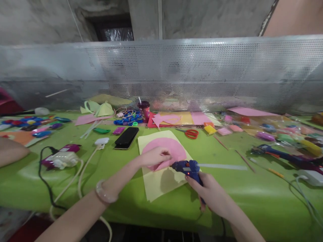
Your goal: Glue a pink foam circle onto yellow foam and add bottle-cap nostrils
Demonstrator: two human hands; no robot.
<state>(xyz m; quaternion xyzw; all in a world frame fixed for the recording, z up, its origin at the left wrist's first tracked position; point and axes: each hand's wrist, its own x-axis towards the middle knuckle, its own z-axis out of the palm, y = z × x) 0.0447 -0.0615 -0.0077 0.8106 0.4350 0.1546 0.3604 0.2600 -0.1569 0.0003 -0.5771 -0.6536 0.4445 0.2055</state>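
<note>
The person's right hand [210, 190] was closed around the handle of a blue hot glue gun [188, 168], though whether the trigger was pressed could not be told. The left hand [155, 156] lay over a pink paper disc [178, 148], fingers and thumb curled nearly together; whether they pinched the paper or merely steadied it was unclear. The step in hand looked like gluing near the disc's lower edge, and the next move seemed to call for a steady nozzle kept clear of the left fingertips. The gun's barrel pointed left, its long axis roughly along the table's near edge, with a translucent glue stick [223, 166] trailing right and the handle slanting toward that edge. The disc rested on pale yellow sheets [151, 190], midway between the near and far edges of the green-covered table [118, 198]. Beyond, toward the far edge, lay red-handled scissors [191, 134] and, farther left, a black smartphone [127, 137].
</note>
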